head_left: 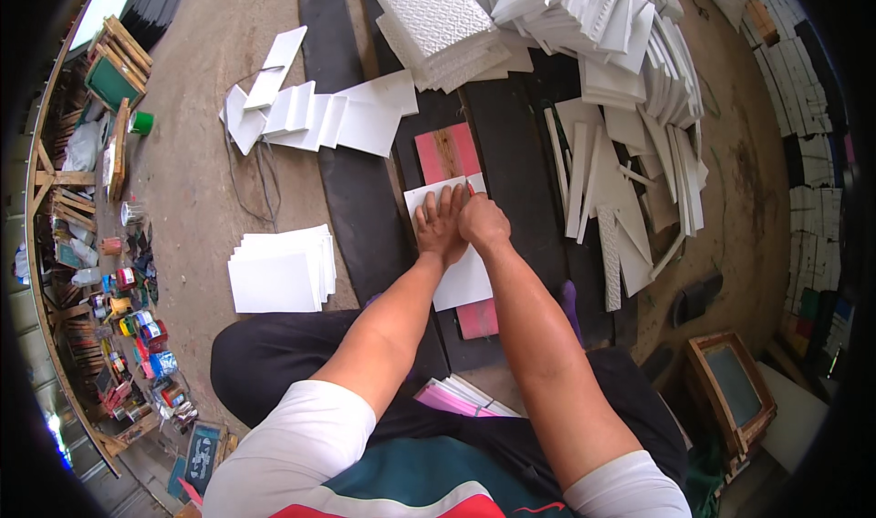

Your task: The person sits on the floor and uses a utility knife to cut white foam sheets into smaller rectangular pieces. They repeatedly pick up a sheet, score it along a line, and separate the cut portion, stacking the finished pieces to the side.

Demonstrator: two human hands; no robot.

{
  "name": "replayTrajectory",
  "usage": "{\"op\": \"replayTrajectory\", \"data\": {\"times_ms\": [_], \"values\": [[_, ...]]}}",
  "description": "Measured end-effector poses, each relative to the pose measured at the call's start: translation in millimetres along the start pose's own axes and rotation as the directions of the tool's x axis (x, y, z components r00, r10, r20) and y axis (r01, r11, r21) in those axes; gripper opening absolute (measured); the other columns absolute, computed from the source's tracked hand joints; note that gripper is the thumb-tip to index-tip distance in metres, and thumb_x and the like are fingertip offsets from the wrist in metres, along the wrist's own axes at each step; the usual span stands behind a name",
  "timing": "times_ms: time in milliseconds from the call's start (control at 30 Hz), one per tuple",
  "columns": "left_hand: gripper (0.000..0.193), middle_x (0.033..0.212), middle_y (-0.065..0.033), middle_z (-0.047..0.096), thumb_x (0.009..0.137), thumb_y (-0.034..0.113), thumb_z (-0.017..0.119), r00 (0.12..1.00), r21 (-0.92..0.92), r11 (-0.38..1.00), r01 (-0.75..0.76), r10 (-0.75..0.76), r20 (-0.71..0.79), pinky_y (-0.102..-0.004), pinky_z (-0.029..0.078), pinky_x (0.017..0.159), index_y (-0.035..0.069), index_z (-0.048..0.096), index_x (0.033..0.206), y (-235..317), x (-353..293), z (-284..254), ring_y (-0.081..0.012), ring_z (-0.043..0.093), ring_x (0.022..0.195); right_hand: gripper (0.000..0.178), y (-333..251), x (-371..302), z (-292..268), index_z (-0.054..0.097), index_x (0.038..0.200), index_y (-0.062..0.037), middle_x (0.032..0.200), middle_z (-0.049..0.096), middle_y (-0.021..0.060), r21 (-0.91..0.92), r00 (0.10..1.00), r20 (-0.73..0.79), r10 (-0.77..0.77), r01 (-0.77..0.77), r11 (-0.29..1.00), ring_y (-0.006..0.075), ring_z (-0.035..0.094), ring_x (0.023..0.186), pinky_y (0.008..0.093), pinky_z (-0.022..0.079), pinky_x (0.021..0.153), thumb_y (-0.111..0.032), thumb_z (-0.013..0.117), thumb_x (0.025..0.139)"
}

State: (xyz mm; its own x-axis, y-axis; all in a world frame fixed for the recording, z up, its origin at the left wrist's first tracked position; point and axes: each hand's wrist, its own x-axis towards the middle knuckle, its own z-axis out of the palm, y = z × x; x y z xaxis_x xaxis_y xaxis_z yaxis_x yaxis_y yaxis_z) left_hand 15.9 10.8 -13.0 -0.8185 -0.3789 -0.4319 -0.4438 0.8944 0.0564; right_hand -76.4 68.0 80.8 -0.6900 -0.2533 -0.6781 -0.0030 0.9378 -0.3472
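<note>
A white foam-like sheet [464,282] lies in front of me, over a pink board [429,157] with a worn brown strip down its middle. My left hand [440,226] rests flat on the sheet's upper part, its fingers spread. Close beside it, my right hand [484,222] is closed at the sheet's far right edge. From its fingers pokes the tip of a slim red tool [471,189], perhaps a cutter; most of it is hidden in the grip. The pink board shows beyond both the far and near ends of the sheet.
White sheets are stacked [274,281] at left, with overlapping white pieces [315,116] beyond. Far ahead stands a pile of embossed white panels [438,16]. Offcuts [593,171] lie at right, near a wooden frame [730,390]. Paint cans [151,331] line the left side.
</note>
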Motion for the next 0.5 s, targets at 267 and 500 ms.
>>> {"op": "replayTrajectory", "data": {"times_ms": [267, 500], "values": [[0.074, 0.171, -0.0040, 0.018, 0.107, 0.045, 0.040, 0.987, 0.000, 1.000, -0.010, 0.010, -0.162, -0.0560, 0.010, 0.123, 0.019, 0.012, 0.170, -5.8, 4.2, 20.7, -0.0340, 0.013, 0.155, 0.045, 28.5, -33.0, 14.4, 0.058, 0.129, 0.0081, 0.123, 0.072, 0.0283, -0.011, 0.997, 0.052, 0.048, -0.048, 0.999, 0.0439, 0.070, 0.116, 0.0518, 0.055, 0.100, -0.027, 0.047, 0.104], [0.074, 0.169, -0.0058, 0.022, 0.107, 0.044, 0.041, 0.975, -0.009, 1.000, -0.027, 0.025, -0.222, -0.0581, 0.014, 0.122, 0.017, 0.013, 0.170, -3.6, -0.2, 14.9, -0.0357, 0.018, 0.153, 0.040, 63.5, -65.0, 31.2, 0.058, 0.130, 0.0083, 0.121, 0.071, 0.0308, -0.019, 0.996, 0.066, 0.054, -0.053, 0.998, 0.0452, 0.070, 0.116, 0.0546, 0.055, 0.100, -0.017, 0.046, 0.102]]}}
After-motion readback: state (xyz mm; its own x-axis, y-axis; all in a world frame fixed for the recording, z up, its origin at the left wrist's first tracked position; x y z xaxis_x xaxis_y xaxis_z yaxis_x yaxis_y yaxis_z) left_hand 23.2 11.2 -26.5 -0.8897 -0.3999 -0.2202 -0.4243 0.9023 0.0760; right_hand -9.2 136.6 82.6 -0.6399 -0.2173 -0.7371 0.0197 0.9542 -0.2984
